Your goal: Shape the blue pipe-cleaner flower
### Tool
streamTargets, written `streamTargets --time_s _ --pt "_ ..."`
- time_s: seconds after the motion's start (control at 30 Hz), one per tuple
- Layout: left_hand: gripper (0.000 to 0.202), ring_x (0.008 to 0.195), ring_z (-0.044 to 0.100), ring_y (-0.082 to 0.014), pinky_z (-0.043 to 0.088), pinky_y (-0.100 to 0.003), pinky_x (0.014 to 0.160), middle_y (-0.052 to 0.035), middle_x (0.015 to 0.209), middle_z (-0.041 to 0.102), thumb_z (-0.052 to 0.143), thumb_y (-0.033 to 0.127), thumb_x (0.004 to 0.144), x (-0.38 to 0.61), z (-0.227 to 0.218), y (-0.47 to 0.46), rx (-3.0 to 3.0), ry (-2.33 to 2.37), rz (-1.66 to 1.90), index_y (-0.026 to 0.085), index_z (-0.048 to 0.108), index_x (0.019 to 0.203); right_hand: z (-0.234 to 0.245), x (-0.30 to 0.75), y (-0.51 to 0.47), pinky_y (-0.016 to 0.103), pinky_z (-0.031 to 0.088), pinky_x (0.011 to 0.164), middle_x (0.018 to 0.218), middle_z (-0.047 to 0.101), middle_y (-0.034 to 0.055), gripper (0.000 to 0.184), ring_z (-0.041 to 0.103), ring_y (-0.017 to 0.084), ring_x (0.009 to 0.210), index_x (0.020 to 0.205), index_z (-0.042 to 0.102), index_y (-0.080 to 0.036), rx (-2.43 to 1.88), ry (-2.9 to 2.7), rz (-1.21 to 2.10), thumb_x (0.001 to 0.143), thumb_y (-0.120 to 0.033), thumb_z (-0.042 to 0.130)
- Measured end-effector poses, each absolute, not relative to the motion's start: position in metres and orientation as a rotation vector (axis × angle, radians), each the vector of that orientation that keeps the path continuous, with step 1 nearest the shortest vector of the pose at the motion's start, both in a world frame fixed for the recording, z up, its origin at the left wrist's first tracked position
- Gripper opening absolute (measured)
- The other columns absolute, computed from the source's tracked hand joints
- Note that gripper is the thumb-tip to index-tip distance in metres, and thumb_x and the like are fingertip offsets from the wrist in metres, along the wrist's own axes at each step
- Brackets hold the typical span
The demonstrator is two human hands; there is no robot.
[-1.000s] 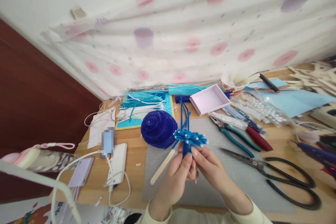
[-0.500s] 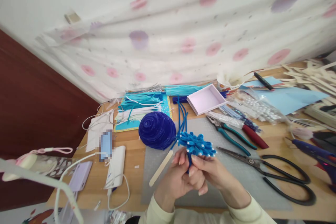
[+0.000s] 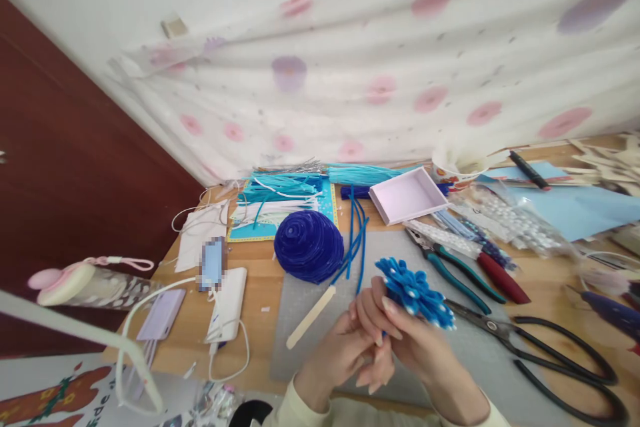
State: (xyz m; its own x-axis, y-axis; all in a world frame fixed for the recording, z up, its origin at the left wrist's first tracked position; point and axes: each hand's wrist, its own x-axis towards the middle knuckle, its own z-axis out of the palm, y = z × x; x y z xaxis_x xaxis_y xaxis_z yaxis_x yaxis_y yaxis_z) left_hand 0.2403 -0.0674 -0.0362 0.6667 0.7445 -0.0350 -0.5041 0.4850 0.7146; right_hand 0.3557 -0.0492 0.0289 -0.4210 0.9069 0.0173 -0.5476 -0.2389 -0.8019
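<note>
Above the grey mat point(image 3: 475, 347) on the wooden worktop point(image 3: 260, 293), both hands meet around a light blue flower point(image 3: 414, 293) made of fuzzy wire, its tips dotted with small white beads. The left hand point(image 3: 345, 353) is closed, its fingers pinching the flower's short stem from below. The right hand point(image 3: 415, 347) is closed on the same stem just under the petals, thumb on top, so the flower tilts up and to the right, clear of the mat.

Behind the hands a dark blue wound ball point(image 3: 309, 245) rests at the mat's far left corner, with a flat wooden stick point(image 3: 311, 317) lying just below it. A few dark blue wires point(image 3: 356, 240) lie loose beside the ball.

A shallow pink box lid point(image 3: 407, 195) sits open side up farther back; nothing can be seen inside it. Beside it stands a white paper cup point(image 3: 457, 170); what it holds cannot be told. Clear bags of white beads point(image 3: 510, 220) lie to the right of the lid.

Teal-handled pliers point(image 3: 460, 267), a red-handled tool point(image 3: 495, 273) and big black scissors point(image 3: 560, 353) lie on the right of the mat. Bundles of turquoise wire point(image 3: 280, 190) lie at the back. At the left a white power bank point(image 3: 229, 303) with its cable lies near a lilac phone point(image 3: 161, 313).
</note>
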Motion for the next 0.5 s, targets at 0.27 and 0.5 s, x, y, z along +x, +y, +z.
streamTargets --time_s 0.27,0.5 --pt "0.056 0.036 0.049 -0.0121 0.043 -0.029 0.054 0.0000 0.049 0.060 0.057 0.071 0.087 0.231 -0.031 -0.067 0.671 0.159 0.668 0.022 0.043 0.065 0.020 0.358 -0.039 0.034 0.051 0.062 0.071 0.064 0.0015 0.040 0.058 0.020 0.068 0.070 0.065 -0.025 -1.028 -1.192 1.586 0.068 -0.061 0.080" --pt "0.051 0.031 0.028 -0.0117 0.037 -0.027 0.044 0.0073 0.037 0.038 0.046 0.071 0.090 0.226 -0.026 -0.063 0.455 0.215 0.695 0.025 0.046 0.069 0.026 0.350 -0.030 0.034 0.052 0.059 0.057 0.057 -0.0021 0.038 0.053 0.018 0.057 0.063 0.061 -0.026 -1.124 -1.140 1.491 0.076 -0.058 0.077"
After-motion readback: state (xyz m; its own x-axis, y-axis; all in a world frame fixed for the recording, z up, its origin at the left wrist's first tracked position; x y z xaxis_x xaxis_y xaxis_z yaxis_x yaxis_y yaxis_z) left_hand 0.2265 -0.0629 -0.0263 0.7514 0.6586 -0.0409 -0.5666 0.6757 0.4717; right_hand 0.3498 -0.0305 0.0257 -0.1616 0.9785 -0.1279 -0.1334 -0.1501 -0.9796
